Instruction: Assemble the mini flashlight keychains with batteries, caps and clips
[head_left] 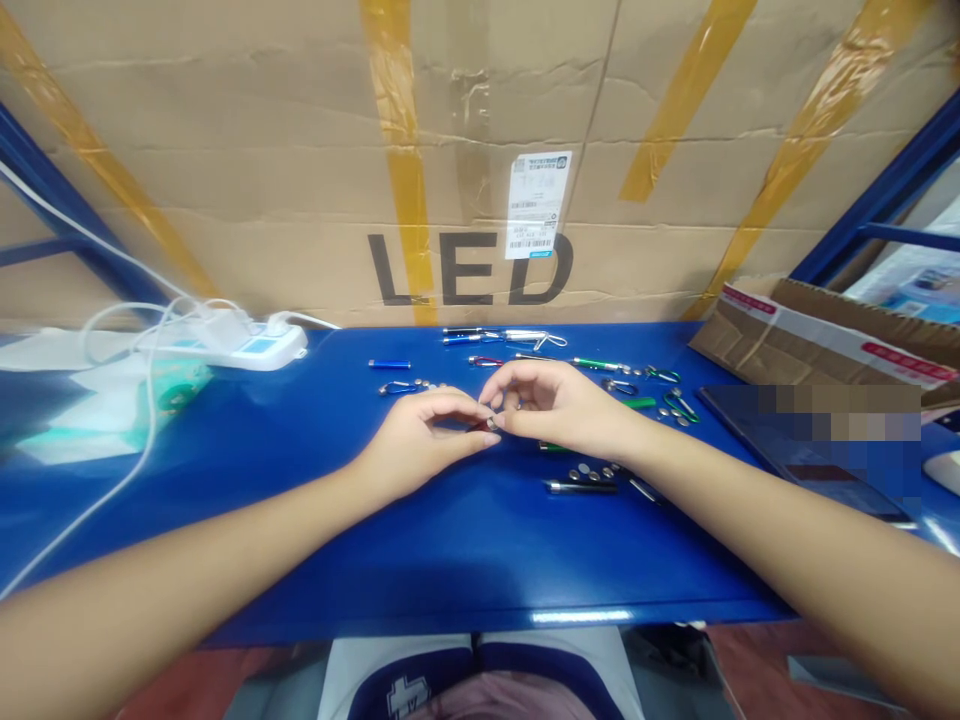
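Note:
My left hand and my right hand meet above the blue table. Their fingertips pinch a small red and silvery piece between them; most of it is hidden by the fingers. Beyond my left hand lie a blue tube and a blue carabiner clip. Around my right hand are a green penlight-like tube, green carabiner clips and several round button-cell-like discs. Nearest to me rests a black tube with a silvery end.
A white power strip with cables sits at the back left beside a plastic bag. On the right are a dark tablet-like panel and an open cardboard box. A large taped carton stands behind the table.

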